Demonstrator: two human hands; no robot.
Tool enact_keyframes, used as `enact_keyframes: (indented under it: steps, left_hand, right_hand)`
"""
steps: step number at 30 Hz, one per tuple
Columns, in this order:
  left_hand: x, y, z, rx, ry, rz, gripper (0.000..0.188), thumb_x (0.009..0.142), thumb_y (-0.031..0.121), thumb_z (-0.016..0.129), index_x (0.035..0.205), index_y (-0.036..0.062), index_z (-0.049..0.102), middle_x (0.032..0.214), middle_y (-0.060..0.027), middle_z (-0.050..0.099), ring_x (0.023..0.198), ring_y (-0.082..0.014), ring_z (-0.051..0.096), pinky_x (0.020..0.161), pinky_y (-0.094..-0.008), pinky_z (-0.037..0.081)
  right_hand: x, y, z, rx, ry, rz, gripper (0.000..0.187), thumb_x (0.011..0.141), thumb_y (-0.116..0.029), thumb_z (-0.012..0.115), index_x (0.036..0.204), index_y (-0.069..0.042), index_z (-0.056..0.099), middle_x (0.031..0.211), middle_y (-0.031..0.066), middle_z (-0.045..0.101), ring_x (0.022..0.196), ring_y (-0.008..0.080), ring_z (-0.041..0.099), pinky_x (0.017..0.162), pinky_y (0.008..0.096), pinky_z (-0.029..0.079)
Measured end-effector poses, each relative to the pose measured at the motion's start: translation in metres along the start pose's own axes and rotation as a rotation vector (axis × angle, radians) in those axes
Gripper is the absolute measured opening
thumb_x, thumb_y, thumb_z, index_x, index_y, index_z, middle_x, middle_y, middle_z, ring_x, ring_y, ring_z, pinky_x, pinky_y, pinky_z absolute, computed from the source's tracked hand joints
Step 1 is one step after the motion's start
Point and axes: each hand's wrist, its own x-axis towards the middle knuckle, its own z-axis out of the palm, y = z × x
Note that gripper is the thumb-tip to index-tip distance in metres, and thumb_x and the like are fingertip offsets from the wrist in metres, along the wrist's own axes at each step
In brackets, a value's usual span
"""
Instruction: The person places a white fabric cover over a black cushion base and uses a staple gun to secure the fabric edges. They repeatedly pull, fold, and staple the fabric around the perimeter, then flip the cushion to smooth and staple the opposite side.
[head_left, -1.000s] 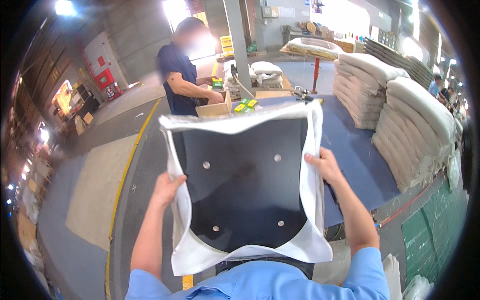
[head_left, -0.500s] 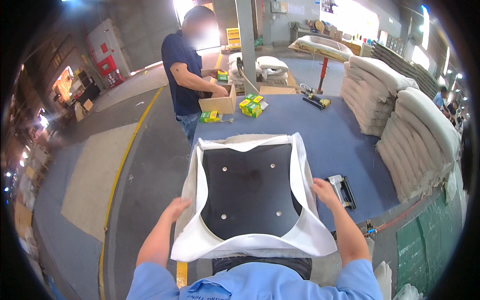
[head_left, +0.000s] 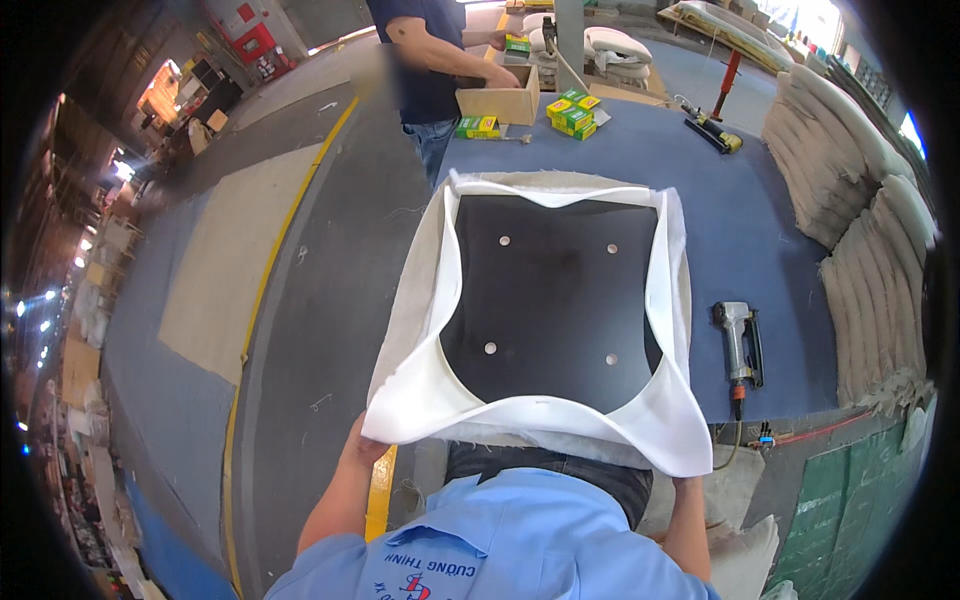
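A square seat cushion [head_left: 560, 290] lies in front of me with its black board face up. The board has a few round holes, and white padding and pale fabric [head_left: 405, 290] curl up around its edges. At the cushion's near left corner my left hand [head_left: 371, 443] is closed on the edge, its fingers partly under the padding. My right hand [head_left: 687, 486] holds the near right corner from below, and the corner hides most of its fingers. On the table right of the cushion lies a staple gun [head_left: 737, 345] with a hose, untouched.
The blue-grey table [head_left: 745, 230] carries a second staple gun [head_left: 713, 130], green-yellow boxes [head_left: 573, 115] and a cardboard box [head_left: 503, 106]. A person [head_left: 420, 70] reaches into that box. Stacked pale cushions [head_left: 880, 290] line the right side. A yellow line [head_left: 290, 220] crosses the floor at left.
My view has tipped downward and turned a little left. Both hands have slid from the cushion's sides to its near corners. The person's hand stays in the cardboard box.
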Motion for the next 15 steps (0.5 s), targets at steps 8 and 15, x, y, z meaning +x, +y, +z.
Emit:
enact_keyframes:
  steps: [8, 15]
  left_hand:
    - [0.011, -0.065, 0.032, -0.303, 0.080, -0.051, 0.054, 0.104, 0.049, 0.055, 0.143, 0.0112, 0.061, 0.140, -0.0145, 0.068, 0.127, -0.0331, 0.066, 0.103, -0.0551, 0.056]
    - [0.006, -0.050, 0.045, 0.139, 0.093, -0.027, 0.052, 0.108, 0.049, 0.051, 0.142, 0.0102, 0.060, 0.133, -0.0126, 0.070, 0.119, -0.0290, 0.070, 0.098, -0.0498, 0.058]
  right_hand:
    - [-0.007, 0.006, 0.032, -0.026, 0.019, -0.056, 0.042, 0.106, -0.027, 0.060, 0.141, -0.005, 0.060, 0.131, 0.0102, 0.070, 0.111, 0.0234, 0.072, 0.091, 0.0405, 0.062]
    - [-0.024, -0.001, 0.009, -0.061, 0.044, -0.110, 0.045, 0.105, -0.029, 0.061, 0.144, -0.006, 0.058, 0.133, 0.0103, 0.069, 0.115, 0.0249, 0.072, 0.093, 0.0430, 0.063]
